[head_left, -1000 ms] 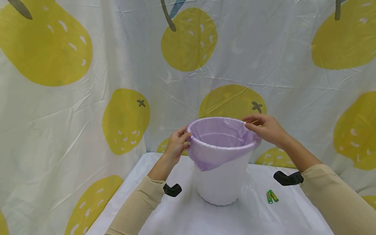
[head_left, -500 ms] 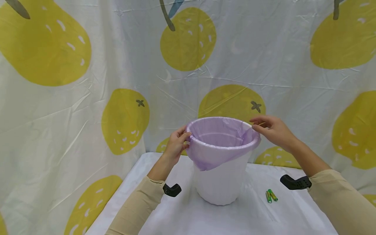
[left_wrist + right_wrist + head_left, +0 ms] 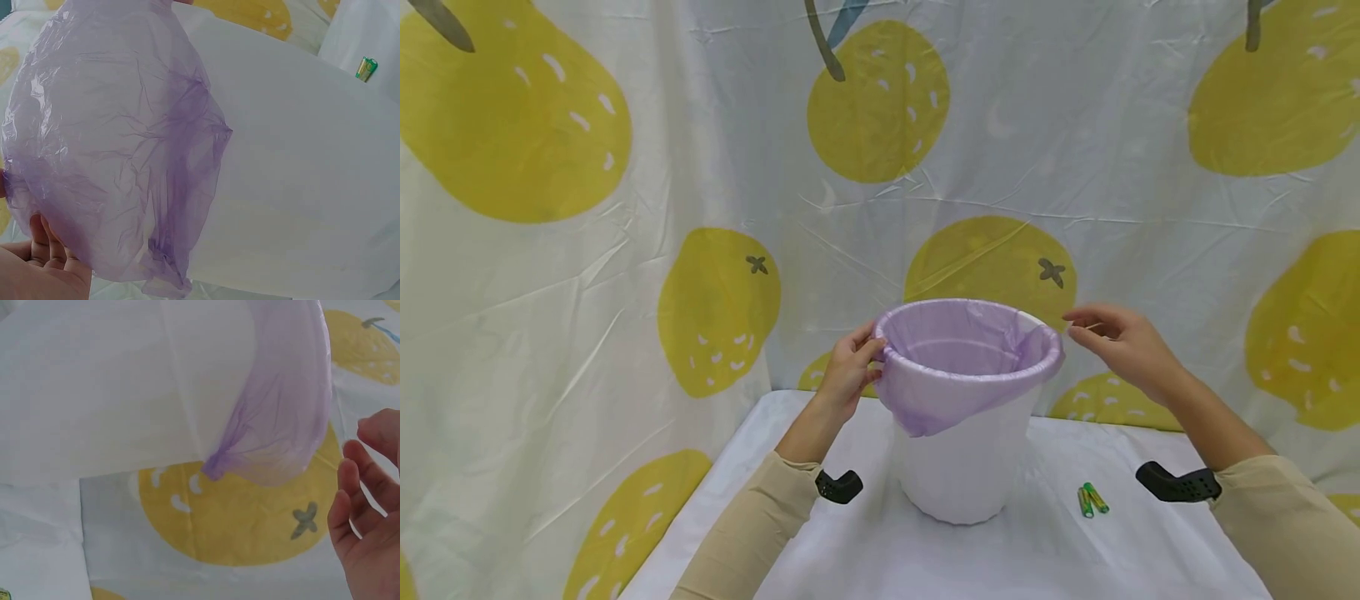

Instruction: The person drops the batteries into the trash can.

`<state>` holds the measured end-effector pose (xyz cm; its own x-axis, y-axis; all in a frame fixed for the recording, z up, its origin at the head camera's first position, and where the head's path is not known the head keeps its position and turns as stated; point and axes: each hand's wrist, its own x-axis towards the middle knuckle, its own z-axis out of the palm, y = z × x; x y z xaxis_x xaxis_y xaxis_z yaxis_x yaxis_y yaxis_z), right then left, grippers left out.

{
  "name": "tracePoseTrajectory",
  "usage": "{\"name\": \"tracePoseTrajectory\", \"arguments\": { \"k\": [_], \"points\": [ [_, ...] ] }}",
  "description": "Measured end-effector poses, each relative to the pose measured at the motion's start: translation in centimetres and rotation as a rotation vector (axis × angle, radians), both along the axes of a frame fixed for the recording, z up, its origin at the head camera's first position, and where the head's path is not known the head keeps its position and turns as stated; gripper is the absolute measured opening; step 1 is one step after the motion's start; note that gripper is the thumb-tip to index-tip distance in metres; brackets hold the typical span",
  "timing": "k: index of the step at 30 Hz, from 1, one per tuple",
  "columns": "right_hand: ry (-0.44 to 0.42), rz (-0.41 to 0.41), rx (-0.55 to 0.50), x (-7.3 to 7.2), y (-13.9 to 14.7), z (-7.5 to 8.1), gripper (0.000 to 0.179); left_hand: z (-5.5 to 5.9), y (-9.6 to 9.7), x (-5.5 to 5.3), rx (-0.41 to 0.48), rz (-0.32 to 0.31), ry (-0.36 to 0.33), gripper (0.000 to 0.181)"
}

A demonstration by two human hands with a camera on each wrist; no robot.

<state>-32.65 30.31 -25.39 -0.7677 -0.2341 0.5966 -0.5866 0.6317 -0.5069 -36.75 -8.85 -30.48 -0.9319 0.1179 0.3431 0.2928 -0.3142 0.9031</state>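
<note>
A white trash can (image 3: pixel 962 467) stands upright on the table, lined with a thin purple trash bag (image 3: pixel 955 400) folded over its rim. The bag's overhang slants, hanging lowest at the front left. At the left side of the rim, my left hand (image 3: pixel 846 371) grips the bag and rim with its thumb on top; in the left wrist view some of its fingers (image 3: pixel 47 247) show below the bag. My right hand (image 3: pixel 1127 342) is in the air just right of the rim, apart from it. Its fingers (image 3: pixel 350 481) are loosely bent in the right wrist view and hold nothing.
Two green batteries (image 3: pixel 1093 500) lie side by side on the white-covered table (image 3: pixel 850 550), right of the can. A curtain (image 3: pixel 842 250) printed with yellow fruit hangs close behind and to the left.
My right hand has let go of the bag's edge and moved right, away from the rim. A small white patch of rim now shows there. The left hand has stayed in place.
</note>
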Motion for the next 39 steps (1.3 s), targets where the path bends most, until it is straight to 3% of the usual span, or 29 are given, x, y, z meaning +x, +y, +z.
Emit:
{"name": "tracePoseTrajectory", "arguments": {
  "k": [19,27,39],
  "points": [
    [0.01,-0.037,-0.018,0.7,3.1,-4.9,0.033,-0.3,0.0,-0.2,-0.01,-0.009,0.005,0.05],
    [-0.073,-0.054,-0.037,0.7,3.5,-8.8,0.033,-0.1,-0.4,-0.3,0.001,0.007,0.011,0.048],
    [-0.111,-0.076,-0.102,1.2,5.3,-14.0,0.032,-0.1,-0.1,-0.2,0.0,-0.012,0.018,0.049]
  ]
}}
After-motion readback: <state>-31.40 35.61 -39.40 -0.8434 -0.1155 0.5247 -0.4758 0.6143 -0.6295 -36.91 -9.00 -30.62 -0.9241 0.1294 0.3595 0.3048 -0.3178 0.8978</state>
